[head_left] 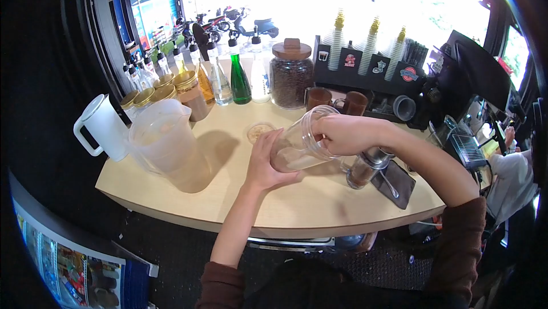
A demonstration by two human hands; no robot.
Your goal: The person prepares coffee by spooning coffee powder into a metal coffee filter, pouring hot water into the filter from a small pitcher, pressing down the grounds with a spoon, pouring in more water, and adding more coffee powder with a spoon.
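A clear jar (291, 148) with pale powder in its lower part is tilted over the counter, its mouth toward the right. My left hand (265, 163) is wrapped round its base. Inside the mouth, my right hand (355, 133) has its fingers curled together; what they hold, if anything, is hidden. Just behind my left hand lies a round lid (260, 132). Below my right wrist stands a glass mug (359, 175) with a metal piece (377, 156) at its top. Beside it, a spoon (389, 184) rests on a dark folded cloth (404, 179).
A translucent pitcher (162, 137) and a white jug (104, 126) stand on the left of the counter (240, 212). Several pump bottles (240, 77), a coffee bean jar (291, 77) and a cup holder (365, 69) line the back. Another person's sleeve (511, 177) shows far right.
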